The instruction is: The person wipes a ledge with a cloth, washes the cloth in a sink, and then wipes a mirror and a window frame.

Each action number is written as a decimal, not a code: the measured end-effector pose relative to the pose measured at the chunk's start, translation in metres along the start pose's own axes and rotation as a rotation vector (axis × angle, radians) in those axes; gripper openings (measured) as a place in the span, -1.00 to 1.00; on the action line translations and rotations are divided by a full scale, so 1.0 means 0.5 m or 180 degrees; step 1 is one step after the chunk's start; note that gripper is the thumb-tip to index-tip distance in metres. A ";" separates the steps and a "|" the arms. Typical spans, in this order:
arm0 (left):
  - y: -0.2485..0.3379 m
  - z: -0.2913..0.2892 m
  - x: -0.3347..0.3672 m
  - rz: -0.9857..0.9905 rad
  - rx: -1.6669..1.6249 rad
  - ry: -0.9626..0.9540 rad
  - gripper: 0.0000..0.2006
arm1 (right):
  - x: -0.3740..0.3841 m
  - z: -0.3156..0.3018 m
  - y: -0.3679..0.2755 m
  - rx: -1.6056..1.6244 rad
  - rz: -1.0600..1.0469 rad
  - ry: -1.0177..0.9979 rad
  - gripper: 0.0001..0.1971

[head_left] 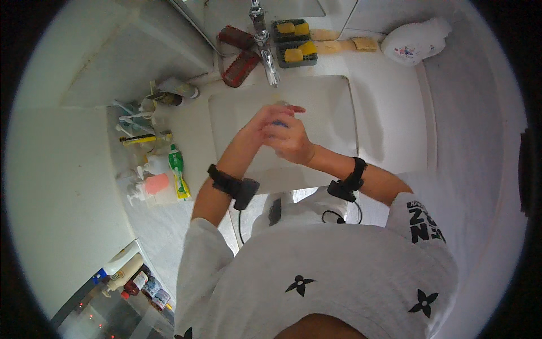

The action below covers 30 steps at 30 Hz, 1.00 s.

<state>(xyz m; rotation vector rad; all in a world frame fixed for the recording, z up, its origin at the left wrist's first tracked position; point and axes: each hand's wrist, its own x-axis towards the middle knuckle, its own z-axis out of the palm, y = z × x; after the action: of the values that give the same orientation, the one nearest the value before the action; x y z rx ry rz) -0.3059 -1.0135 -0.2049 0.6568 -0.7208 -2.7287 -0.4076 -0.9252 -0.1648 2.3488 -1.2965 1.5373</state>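
My two hands meet over the white sink basin, just below the chrome faucet. My left hand is closed, with a fingertip sticking out beyond the right hand. Curled against it, my right hand has its fingers bent over the left one. A small patch of blue shows between the fingers; its kind is hidden. Something pale peeks out at the far side of the hands, too small to name. A black strap with a small box sits on my left wrist and another on my right wrist.
Behind the basin are a red brush, a dark tray with yellow sponges, a wooden-handled brush and a white jug. Along the left stand toothbrushes, a green-yellow tube and a pump bottle. Bottles stand lower left.
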 end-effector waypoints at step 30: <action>-0.017 -0.012 -0.013 -0.0544 0.1327 0.0548 -0.79 | -0.026 -0.015 0.033 -0.0075 -0.1420 -0.2828 -0.93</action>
<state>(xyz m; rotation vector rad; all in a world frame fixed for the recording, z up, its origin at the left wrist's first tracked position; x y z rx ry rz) -0.2982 -1.0063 -0.2115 1.0720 -1.2563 -2.6405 -0.4262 -0.9244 -0.1773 3.1270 -0.7172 0.3333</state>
